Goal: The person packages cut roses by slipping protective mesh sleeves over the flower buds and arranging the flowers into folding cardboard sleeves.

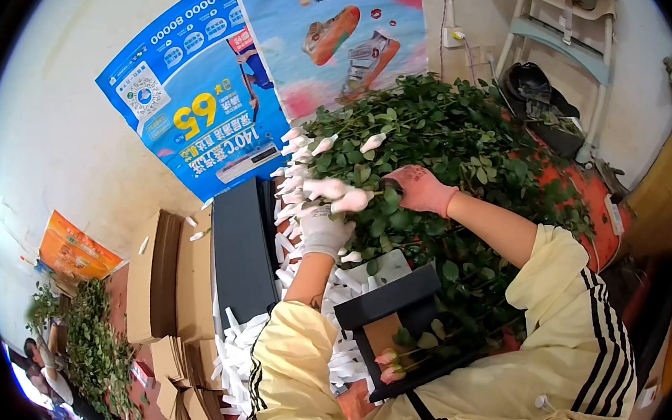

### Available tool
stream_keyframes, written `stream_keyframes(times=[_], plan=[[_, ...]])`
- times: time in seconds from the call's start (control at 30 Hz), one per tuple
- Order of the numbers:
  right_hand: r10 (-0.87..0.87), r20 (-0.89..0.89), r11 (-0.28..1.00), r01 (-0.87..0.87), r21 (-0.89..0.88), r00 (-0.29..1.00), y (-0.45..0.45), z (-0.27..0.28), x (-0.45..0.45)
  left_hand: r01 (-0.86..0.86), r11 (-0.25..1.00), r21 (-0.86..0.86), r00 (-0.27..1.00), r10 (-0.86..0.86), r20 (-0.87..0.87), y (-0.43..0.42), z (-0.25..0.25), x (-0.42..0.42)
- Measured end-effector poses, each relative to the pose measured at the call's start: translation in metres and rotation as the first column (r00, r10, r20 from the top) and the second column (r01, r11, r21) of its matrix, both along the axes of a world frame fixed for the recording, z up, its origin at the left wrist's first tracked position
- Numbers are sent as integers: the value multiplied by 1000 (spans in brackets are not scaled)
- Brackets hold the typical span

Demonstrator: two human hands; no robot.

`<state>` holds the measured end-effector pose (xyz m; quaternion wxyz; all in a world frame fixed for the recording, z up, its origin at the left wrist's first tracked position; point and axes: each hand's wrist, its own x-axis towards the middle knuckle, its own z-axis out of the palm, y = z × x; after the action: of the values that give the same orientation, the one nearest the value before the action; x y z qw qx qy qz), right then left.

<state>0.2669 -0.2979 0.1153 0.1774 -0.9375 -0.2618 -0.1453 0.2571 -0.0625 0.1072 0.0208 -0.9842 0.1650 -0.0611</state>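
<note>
My left hand (pixel 326 230), in a whitish glove, is at the left edge of the rose pile, just below some wrapped buds (pixel 351 201); its fingers are partly hidden by them. My right hand (pixel 421 191), in a pink glove, has its fingers closed at the stems and leaves right of those buds. Green leafy rose stems (pixel 441 138) spread around and behind both hands. Below them, near my body, a black box (pixel 390 296) stands open with pink roses (pixel 390 367) lying in it.
White foam sleeves (pixel 241 352) lie heaped left of my left arm. Black sheets (pixel 240 249) and brown cardboard (pixel 152 280) are stacked further left. A high chair (pixel 560 42) stands at the back right. Another person (pixel 53 374) is at the far left, beside more greenery (pixel 98 347).
</note>
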Motion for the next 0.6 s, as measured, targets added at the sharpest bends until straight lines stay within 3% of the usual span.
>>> stream_keyframes(times=[0.07,0.1,0.13,0.2,0.23,0.33,0.4,0.47,0.53,0.57,0.6], plan=[[45,-17,999,-45,-14,999,-9,11,-4,-18,963,-270,989,56,136,1,-29,16],[93,-33,995,-93,-24,995,-15,17,-4,-40,998,56,998,37,46,-7,-19,14],[36,31,999,-35,-33,999,-25,20,-4,-39,998,58,996,35,77,-6,-18,9],[-24,114,988,6,157,993,-75,9,22,-71,978,194,968,115,-224,-6,-9,8],[-107,174,970,65,234,979,-98,15,25,-82,974,211,958,136,-254,-2,-20,14],[-493,326,854,377,358,807,-193,85,15,-26,953,302,949,119,-293,19,-52,25],[-540,209,749,353,560,815,-258,138,3,-115,947,299,943,198,-266,42,-86,36],[-584,65,427,238,873,809,-293,184,-33,-141,963,230,947,199,-253,57,-82,28],[-464,-137,68,189,980,875,-373,227,-45,-115,976,183,969,150,-196,83,-115,40],[-747,115,512,456,728,654,-401,247,-60,-89,968,233,958,147,-248,79,-108,35],[-778,396,627,650,429,489,-420,262,-75,-61,958,282,945,146,-292,75,-99,31]])
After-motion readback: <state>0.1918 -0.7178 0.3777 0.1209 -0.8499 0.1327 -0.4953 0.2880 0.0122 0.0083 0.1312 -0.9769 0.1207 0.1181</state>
